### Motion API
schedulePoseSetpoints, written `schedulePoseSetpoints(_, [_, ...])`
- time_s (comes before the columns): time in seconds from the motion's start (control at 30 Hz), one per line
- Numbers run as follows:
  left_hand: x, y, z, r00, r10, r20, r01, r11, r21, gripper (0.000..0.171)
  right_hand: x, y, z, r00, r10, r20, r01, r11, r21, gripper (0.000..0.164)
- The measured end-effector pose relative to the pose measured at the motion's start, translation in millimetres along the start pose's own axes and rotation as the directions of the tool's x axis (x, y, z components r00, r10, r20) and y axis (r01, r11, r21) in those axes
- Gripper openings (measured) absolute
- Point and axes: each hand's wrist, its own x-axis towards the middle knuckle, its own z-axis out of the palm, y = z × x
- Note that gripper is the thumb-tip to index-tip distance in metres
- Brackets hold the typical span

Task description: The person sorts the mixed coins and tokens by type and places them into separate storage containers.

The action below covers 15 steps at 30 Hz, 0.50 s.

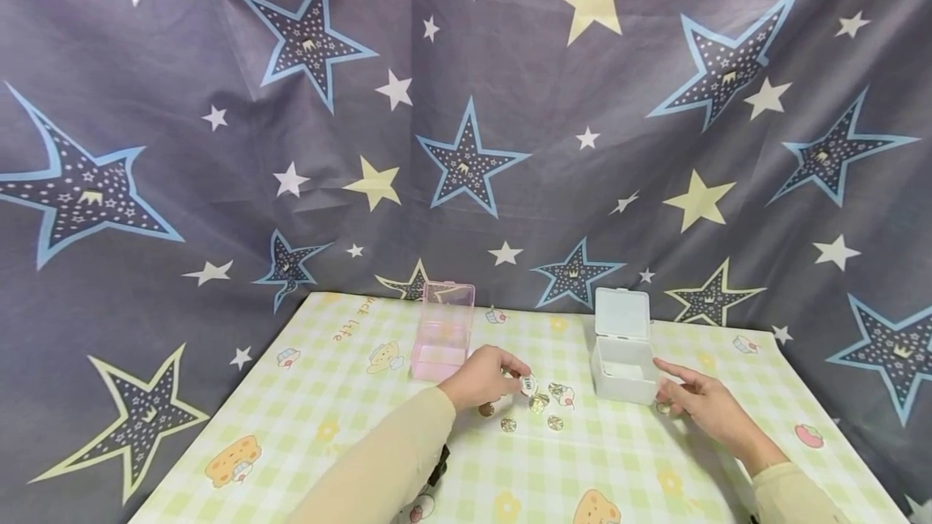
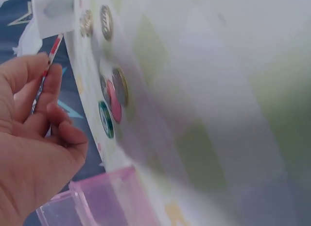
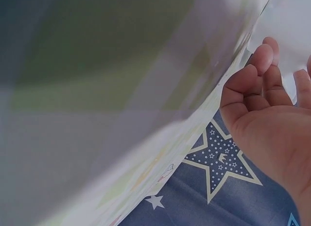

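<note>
Over a green-checked table (image 1: 291,403), the left hand (image 1: 482,378) pinches a round token (image 1: 528,385) near coins (image 1: 539,403), while the half-curled right hand (image 1: 708,404), its hold unclear, is beside a white box (image 1: 624,388).

Nearer the far edge of the tablecloth (image 1: 291,411), itself smooth: a pink box (image 1: 442,352), glossy clear plastic; a white box (image 1: 624,389), smooth, semi-matt plastic; small discs (image 1: 556,423), shiny, metallic-looking. Behind that edge: a backdrop (image 1: 510,55), matt, lightly creased cloth.
</note>
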Motion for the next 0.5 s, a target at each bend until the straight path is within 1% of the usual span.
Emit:
schedulePoseSetpoints(0.13, [7.7, 2.0, 9.5, 0.995, 0.021, -0.096, -0.026, 0.998, -0.049, 0.020, -1, 0, 0, 1.000, 0.002, 0.001, -0.002, 1.000, 0.001, 0.064])
schedulePoseSetpoints(0.23, [12.6, 7.4, 18.4, 0.985, 0.047, -0.163, -0.063, 0.994, -0.093, 0.021, -1, 0, -1, 1.000, -0.001, 0.003, 0.001, 1.000, -0.001, 0.065])
schedulePoseSetpoints(0.37, [19.0, 18.5, 33.4, 0.975, 0.034, -0.218, -0.085, 0.970, -0.227, 0.024, -2, 0, -1, 1.000, 0.001, 0.001, -0.001, 1.000, 0.006, 0.065])
schedulePoseSetpoints(0.43, [22.6, 24.8, 41.7, 0.972, 0.026, -0.233, -0.091, 0.958, -0.271, 0.025, -2, -1, -1, 1.000, -0.001, 0.003, 0.001, 1.000, 0.012, 0.065])
schedulePoseSetpoints(0.5, [25.8, 31.3, 49.9, 0.970, 0.022, -0.241, -0.093, 0.953, -0.288, 0.025, -2, -2, -1, 1.000, 0.003, 0.006, -0.003, 1.000, 0.016, 0.065])
